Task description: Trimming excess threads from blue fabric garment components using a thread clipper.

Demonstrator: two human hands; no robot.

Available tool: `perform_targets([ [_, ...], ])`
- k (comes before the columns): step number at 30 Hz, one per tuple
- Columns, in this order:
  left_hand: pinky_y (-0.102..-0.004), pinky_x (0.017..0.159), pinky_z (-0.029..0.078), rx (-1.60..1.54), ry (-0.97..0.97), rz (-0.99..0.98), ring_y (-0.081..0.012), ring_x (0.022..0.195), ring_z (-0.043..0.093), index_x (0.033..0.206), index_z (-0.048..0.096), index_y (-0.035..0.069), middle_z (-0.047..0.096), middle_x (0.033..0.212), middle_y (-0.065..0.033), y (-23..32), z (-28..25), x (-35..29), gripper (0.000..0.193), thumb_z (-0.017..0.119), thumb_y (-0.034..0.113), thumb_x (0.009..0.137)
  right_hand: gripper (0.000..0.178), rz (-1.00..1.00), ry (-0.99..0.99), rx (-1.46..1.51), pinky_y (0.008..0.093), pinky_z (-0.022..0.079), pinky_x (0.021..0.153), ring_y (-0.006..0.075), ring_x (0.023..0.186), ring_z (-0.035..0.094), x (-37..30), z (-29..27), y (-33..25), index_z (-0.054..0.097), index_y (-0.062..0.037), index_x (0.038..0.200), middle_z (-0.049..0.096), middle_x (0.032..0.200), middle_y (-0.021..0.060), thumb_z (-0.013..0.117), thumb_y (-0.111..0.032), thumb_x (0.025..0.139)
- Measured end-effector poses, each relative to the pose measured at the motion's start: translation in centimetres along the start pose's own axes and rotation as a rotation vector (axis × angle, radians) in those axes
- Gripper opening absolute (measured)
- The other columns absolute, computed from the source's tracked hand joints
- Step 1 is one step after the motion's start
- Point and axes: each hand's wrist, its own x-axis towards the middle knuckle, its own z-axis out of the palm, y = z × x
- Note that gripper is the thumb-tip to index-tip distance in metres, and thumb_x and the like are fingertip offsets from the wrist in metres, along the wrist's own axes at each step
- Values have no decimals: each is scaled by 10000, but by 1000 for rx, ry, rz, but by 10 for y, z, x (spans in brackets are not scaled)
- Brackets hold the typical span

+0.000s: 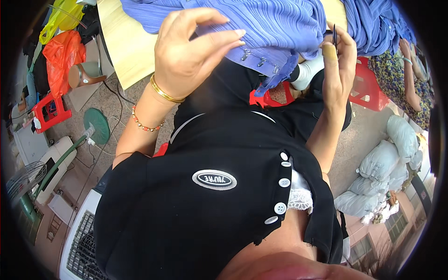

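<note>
A blue-violet pleated garment spreads over the table's edge and hangs toward my lap. Metal hooks sit along its lower flat band. My left hand is raised over the garment's left part, its index finger and thumb apart with nothing visible between them. At the garment's right side, my right hand grips a thin black pointed tool that stands upright between the fingers. A yellowish cover wraps that thumb's tip. Most of the tool is hidden by the fingers.
More blue-violet cloth is heaped at the far right. A pale wooden tabletop shows at left. Red and yellow bags, a red stool and a fan stand left. Stuffed white sacks and another person in patterned clothing are at right.
</note>
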Motion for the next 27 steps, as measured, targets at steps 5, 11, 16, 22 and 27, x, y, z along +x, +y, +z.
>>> perform_targets([
  [5,-299,735,467,-213,56,-185,-204,832,590,873,726,76,646,949,-47,-4,8,-11,156,782,89,728,329,-226,-89,-135,254,441,723,164,818,548,-3,17,-23,624,-43,1151,561,920,68,702,-69,832],
  [11,-246,837,448,-660,-46,-530,-110,924,553,979,629,-15,605,1123,-85,-3,0,-16,77,584,20,927,368,-304,-272,-287,306,495,675,229,777,597,2,37,-42,620,-76,1133,579,925,82,751,-132,793],
  [16,-240,849,442,-646,-67,-500,-111,952,553,972,631,-7,606,1118,-85,-5,-2,-14,77,578,32,933,355,-289,-284,-295,305,490,639,192,754,603,4,54,-47,642,-111,1092,569,887,45,769,-171,766],
  [22,-234,853,440,-677,-50,-518,-111,968,557,966,636,-3,607,1113,-81,-5,2,-13,79,579,43,936,351,-383,-292,-431,324,490,648,223,784,609,10,55,-51,643,-120,1085,576,898,44,760,-230,772],
  [27,-219,853,429,-661,-35,-493,-92,952,549,1013,625,3,605,1105,-63,-12,17,-12,101,568,63,956,343,-385,-305,-496,335,492,651,232,784,606,11,56,-53,647,-130,1078,571,886,45,759,-228,769],
])
